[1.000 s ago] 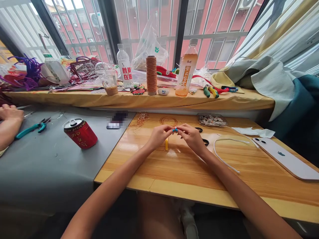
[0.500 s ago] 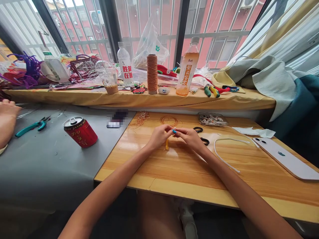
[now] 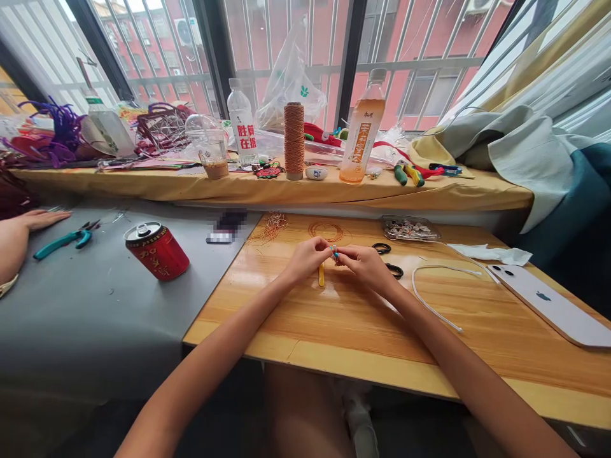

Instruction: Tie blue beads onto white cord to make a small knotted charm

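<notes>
My left hand and my right hand meet fingertip to fingertip above the wooden table. Both pinch a small item with pale and blue bits, too small to make out. A yellow strip lies just under my left fingers. Black-handled scissors are partly hidden behind my right hand. A coil of orange thread lies beyond my fingers, and a tangle of thread is to its left.
A red can, teal pliers and another person's hand are on the grey left surface. White cord, a phone and a clear tray lie right. Bottles and a thread spool line the sill.
The other person's hand at the far left has moved and now lies flatter, with fingers stretched out. My hands keep their pinch, with only slight finger movement. The view has shifted slightly.
</notes>
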A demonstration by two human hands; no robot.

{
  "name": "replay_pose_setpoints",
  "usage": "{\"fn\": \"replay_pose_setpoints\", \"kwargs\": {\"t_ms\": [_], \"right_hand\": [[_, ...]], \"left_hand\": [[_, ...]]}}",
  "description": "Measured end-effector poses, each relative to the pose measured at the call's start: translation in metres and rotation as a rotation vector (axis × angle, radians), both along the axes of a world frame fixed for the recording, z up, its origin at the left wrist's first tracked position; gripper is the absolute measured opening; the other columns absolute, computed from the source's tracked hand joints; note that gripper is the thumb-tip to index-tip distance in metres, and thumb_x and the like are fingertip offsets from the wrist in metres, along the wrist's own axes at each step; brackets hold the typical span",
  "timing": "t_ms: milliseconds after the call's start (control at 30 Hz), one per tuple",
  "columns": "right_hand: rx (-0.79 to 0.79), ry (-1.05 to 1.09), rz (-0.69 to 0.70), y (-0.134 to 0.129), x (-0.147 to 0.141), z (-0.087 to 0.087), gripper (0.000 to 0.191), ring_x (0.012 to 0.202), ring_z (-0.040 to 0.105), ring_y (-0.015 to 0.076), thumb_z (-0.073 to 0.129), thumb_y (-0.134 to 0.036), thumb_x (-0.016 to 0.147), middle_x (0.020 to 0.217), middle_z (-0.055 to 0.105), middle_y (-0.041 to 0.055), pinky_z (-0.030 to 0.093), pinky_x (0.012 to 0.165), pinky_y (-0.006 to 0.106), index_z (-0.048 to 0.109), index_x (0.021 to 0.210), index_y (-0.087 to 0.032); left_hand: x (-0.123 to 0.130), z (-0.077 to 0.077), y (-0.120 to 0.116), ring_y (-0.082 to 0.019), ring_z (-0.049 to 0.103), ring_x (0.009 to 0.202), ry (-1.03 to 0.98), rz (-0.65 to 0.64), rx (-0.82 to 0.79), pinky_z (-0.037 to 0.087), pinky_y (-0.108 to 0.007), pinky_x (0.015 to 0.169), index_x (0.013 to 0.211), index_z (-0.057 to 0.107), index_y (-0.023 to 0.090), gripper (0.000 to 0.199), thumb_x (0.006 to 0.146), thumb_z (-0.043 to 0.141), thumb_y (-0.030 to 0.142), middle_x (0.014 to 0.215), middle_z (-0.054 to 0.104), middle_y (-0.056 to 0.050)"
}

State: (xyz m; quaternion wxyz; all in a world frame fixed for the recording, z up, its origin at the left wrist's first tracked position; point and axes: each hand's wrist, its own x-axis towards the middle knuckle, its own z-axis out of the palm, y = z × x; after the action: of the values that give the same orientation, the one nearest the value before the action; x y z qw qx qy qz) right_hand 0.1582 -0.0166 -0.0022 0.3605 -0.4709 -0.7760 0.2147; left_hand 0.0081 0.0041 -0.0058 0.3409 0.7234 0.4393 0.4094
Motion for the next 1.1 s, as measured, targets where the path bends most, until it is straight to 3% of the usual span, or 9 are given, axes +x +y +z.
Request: {"fn": "replay_pose_setpoints", "kwargs": {"t_ms": [167,267,367,467,633,833,1100], "right_hand": [[0.058,-0.063,0.008,0.004,0.002,-0.005,0.024,0.063,0.054,0.0135,0.043,-0.026,0.077,0.069,0.062,0.0028,0.038,0.060,0.023,0.065,0.074,-0.017],[0.054,-0.054,-0.008,0.004,0.003,-0.004,0.025,0.062,0.054,0.0134,0.043,-0.027,0.077,0.067,0.061,0.0032,0.038,0.059,0.023,0.065,0.073,-0.016],[0.054,-0.043,0.008,0.003,0.003,-0.002,0.025,0.064,0.054,0.0138,0.043,-0.027,0.077,0.069,0.061,0.0031,0.038,0.061,0.024,0.065,0.076,-0.017],[0.018,-0.011,0.039,0.002,0.003,0.000,0.024,0.068,0.055,0.0148,0.043,-0.026,0.077,0.073,0.062,0.0030,0.040,0.064,0.025,0.065,0.083,-0.019],[-0.043,0.083,0.021,0.005,0.004,-0.003,0.024,0.068,0.057,0.0146,0.044,-0.024,0.075,0.074,0.062,0.0031,0.043,0.065,0.026,0.064,0.087,-0.018],[-0.043,0.098,-0.046,0.007,0.004,-0.010,0.021,0.066,0.059,0.0152,0.046,-0.021,0.074,0.075,0.064,0.0040,0.045,0.064,0.027,0.064,0.084,-0.018],[0.073,0.066,-0.136,0.002,0.000,-0.008,0.019,0.064,0.058,0.0153,0.044,-0.021,0.076,0.069,0.063,0.0032,0.043,0.062,0.026,0.062,0.081,-0.018]], "left_hand": [[-0.001,-0.001,0.005,-0.010,0.051,0.063,-0.181,0.030,-0.175,0.043,-0.019,0.050,0.070,0.051,0.013,0.011,0.071,0.044,0.022,0.072,0.055,-0.002],[-0.003,0.000,0.009,-0.010,0.053,0.069,-0.269,0.044,-0.206,0.045,-0.019,0.051,0.083,0.050,0.014,0.015,0.073,0.043,0.022,0.083,0.057,-0.005],[-0.005,0.000,0.010,-0.011,0.055,0.075,-0.140,-0.064,-0.056,0.046,-0.021,0.062,0.094,0.053,0.015,0.024,0.072,0.051,0.024,0.087,0.059,-0.005],[-0.005,-0.002,0.010,-0.012,0.056,0.076,0.027,-0.124,0.141,0.044,-0.023,0.070,0.082,0.060,0.014,0.015,0.072,0.053,0.023,0.081,0.062,-0.005],[-0.007,-0.006,0.009,-0.011,0.057,0.070,0.130,-0.081,0.325,0.043,-0.021,0.067,0.081,0.063,0.015,0.018,0.076,0.046,0.014,0.076,0.064,-0.003],[-0.008,-0.010,0.002,-0.012,0.056,0.073,0.420,0.031,0.478,0.039,-0.020,0.063,0.089,0.063,0.022,0.023,0.079,0.043,0.023,0.082,0.063,-0.003],[-0.011,-0.010,0.002,-0.011,0.050,0.057,0.698,0.061,0.628,0.030,-0.019,0.049,0.092,0.061,0.026,0.024,0.080,0.041,0.022,0.067,0.059,-0.002]]}}
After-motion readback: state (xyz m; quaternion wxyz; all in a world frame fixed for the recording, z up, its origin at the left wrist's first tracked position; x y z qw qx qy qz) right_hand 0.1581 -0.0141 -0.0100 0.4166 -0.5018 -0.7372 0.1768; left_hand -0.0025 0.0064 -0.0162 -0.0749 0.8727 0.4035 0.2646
